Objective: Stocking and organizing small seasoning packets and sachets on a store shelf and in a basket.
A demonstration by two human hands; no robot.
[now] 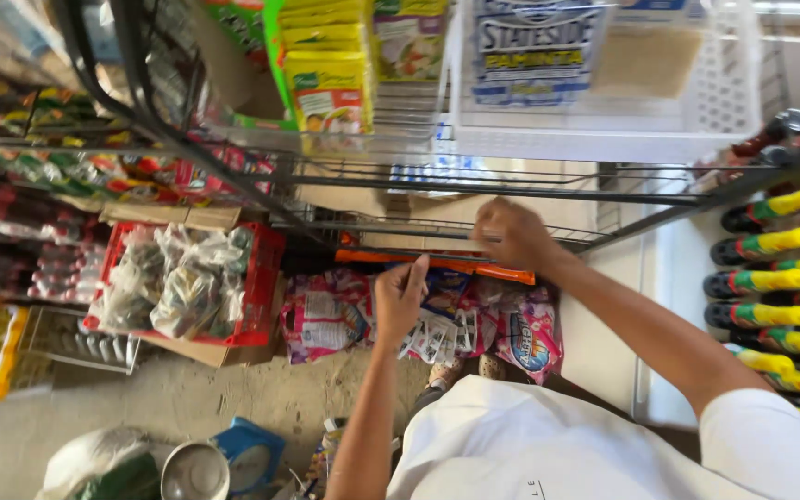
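Sachet packets (437,333) hung in a bunch below an orange bar (437,264) at the shelf's lower edge; small white and blue ones, with pink bags (530,338) beside them. Left hand (400,296) was raised, fingers curled against the packets, thumb up; whether they pinched one, can't tell. Right hand (511,233) reached forward to the wire shelf (511,190), fingers bent over the wire near the orange bar, grip unclear. Both arms bare, extended from white sleeves. Red crate (266,278) at left held clear plastic bags. White basket (715,102) above held a printed package. Yellow-capped bottles (780,241) lay stacked at right.
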